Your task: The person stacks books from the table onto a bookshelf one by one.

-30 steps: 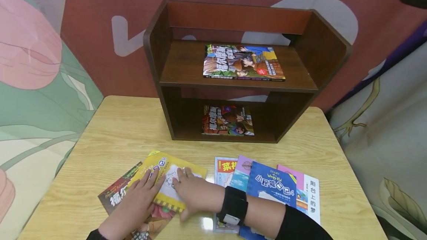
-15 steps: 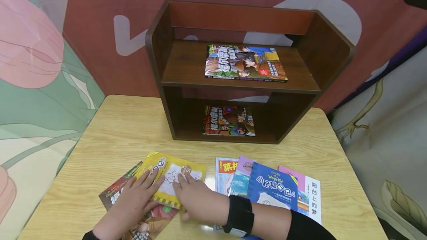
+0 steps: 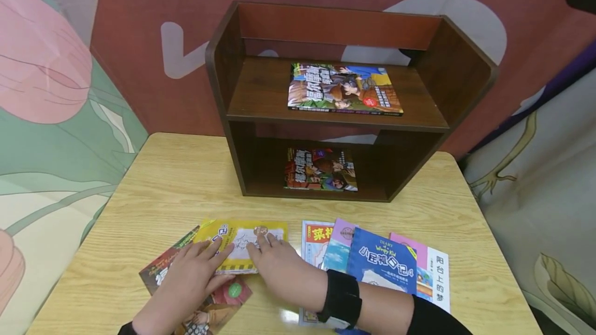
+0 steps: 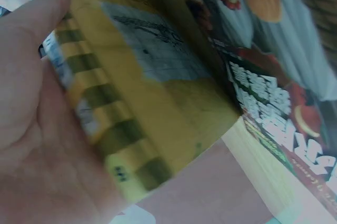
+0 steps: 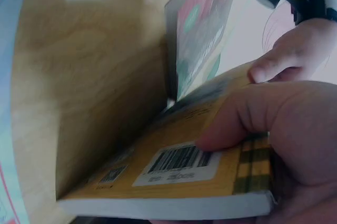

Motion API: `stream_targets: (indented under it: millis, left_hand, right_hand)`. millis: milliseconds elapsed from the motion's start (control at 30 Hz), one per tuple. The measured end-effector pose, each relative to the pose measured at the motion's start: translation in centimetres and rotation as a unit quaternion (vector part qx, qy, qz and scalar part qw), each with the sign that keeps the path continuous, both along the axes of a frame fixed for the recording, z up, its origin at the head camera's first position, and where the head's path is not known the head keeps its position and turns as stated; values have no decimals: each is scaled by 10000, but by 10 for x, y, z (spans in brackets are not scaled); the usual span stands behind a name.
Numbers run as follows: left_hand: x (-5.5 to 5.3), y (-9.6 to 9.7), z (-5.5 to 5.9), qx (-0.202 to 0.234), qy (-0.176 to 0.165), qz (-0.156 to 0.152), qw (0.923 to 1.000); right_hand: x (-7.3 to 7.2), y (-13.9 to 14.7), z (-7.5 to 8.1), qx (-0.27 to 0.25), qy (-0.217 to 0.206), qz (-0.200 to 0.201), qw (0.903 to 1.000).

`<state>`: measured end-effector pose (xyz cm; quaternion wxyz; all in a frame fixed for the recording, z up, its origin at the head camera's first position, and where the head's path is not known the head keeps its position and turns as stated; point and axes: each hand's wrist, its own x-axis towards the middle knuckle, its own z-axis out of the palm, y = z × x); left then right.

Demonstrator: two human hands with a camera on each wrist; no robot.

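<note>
Both hands hold a yellow paperback comic book [image 3: 240,239] by its near spine edge, tilted up from the table. My left hand [image 3: 186,273] grips its left part, fingers over the front cover and thumb [image 4: 47,8] at the checkered spine. My right hand [image 3: 293,275] grips the right part, its thumb [image 5: 226,121] on the back cover beside the barcode [image 5: 179,162]. Partly under the yellow book and left hand lies a dark-red illustrated book [image 3: 223,304]. Fingers on the front cover are hidden in the wrist views.
A dark brown two-tier bookshelf [image 3: 337,123] stands at the back, with one illustrated book [image 3: 344,89] flat on the upper shelf and another [image 3: 321,169] on the lower. Several overlapping books, a blue one [image 3: 384,260] on top, lie right of my hands on the wooden table [image 3: 181,185].
The yellow book has turned so its spine edge lies nearly level across the view, and its near edge has come off the dark-red book. Both hands stay on it; the shelf books are unmoved.
</note>
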<state>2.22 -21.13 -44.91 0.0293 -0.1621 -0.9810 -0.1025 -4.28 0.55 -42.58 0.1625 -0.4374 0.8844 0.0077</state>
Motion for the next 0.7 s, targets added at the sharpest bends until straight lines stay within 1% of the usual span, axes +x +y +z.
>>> stream_targets:
  millis: [133,233,433,600,700]
  left_hand:
    - [-2,6,1,217,395,52,9990]
    - [-3,10,0,331,524,60,9981]
    - [-6,15,-6,353,509,71,9981]
    - [-6,11,-9,388,428,83,9983]
    - [-6,8,-10,489,299,115,9983]
  right_hand:
    - [-9,6,3,-96,195,-15,9998]
    - [-14,9,4,-156,314,8,9994]
    - [-19,11,3,-214,378,-15,9991]
    - [-20,12,2,-279,402,8,9988]
    - [-21,13,1,-351,447,59,9984]
